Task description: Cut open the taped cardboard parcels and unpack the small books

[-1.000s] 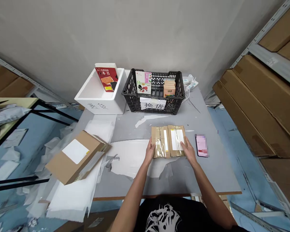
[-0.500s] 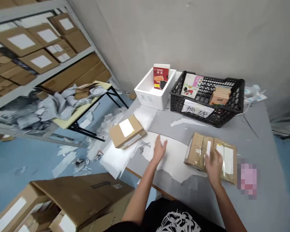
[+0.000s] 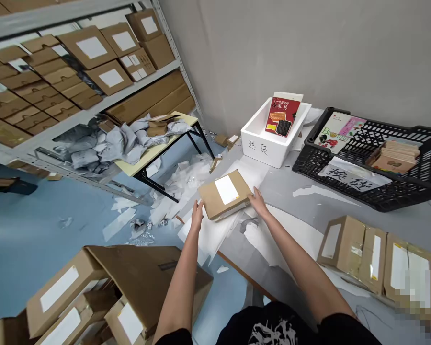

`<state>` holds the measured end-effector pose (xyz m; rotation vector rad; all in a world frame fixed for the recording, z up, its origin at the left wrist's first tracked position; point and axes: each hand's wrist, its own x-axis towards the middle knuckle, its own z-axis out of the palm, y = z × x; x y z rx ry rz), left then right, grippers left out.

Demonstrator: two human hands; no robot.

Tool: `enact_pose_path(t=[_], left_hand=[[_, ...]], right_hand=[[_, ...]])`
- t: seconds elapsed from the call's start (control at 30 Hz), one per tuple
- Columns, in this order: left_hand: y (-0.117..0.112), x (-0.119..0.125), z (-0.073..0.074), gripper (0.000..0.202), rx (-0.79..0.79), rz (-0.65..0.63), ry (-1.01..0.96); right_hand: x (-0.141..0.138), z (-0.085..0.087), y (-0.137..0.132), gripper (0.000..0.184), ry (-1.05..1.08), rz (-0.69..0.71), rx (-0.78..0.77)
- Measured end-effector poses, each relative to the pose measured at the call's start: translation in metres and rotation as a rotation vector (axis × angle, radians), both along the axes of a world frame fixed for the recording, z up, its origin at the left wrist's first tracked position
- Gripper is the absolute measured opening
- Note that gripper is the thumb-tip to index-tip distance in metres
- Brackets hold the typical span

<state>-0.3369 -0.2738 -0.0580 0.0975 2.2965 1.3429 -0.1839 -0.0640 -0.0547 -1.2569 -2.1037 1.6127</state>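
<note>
Flanking the cardboard mailer (image 3: pixel 224 194) with open left hand (image 3: pixel 197 215) and right hand (image 3: pixel 258 202), we clench nothing; two taped parcels (image 3: pixel 373 256) wait right of it.

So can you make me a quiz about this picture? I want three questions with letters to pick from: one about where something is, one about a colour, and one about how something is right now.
1. Where is the red book?
A. In the black plastic crate
B. In the white foam box
C. On the folding table

2. What colour is the label on the cardboard parcel between the left hand and the right hand?
A. Red
B. Green
C. White

3. How is the white foam box right now?
A. Open at the top
B. Shut with a lid
C. Tipped on its side

Answers:
1. B, because the book leans inside the box's walls.
2. C, because the label is a white patch on the brown cardboard.
3. A, because the box sits upright with no lid and the book shows through its top.
</note>
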Motion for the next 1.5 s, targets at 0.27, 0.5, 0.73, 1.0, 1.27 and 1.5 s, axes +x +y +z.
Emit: enact_pose_path(t=[0.27, 0.5, 0.73, 1.0, 1.27, 1.5], left_hand=[[0.018, 0.012, 0.019, 0.062, 0.151, 0.019, -0.167], [0.043, 0.044, 0.059, 0.067, 0.288, -0.229, -0.369], [0.078, 0.099, 0.062, 0.070, 0.377, -0.226, -0.464], [0.090, 0.143, 0.037, 0.066, 0.245, -0.306, -0.403], [0.096, 0.167, -0.012, 0.065, 0.203, -0.400, -0.312], [0.083, 0.181, -0.017, 0.060, 0.255, -0.372, -0.424]], right_hand=[[-0.002, 0.015, 0.021, 0.057, -0.080, -0.021, -0.024], [0.075, 0.073, 0.056, 0.050, 0.180, -0.145, 0.157], [0.139, 0.124, 0.063, 0.042, -0.197, -0.185, 0.431], [0.176, 0.101, 0.065, 0.042, -0.409, -0.258, 0.433], [0.201, 0.032, 0.065, 0.043, -0.446, -0.293, 0.322], [0.215, 0.016, 0.064, 0.046, -0.384, -0.288, 0.332]])
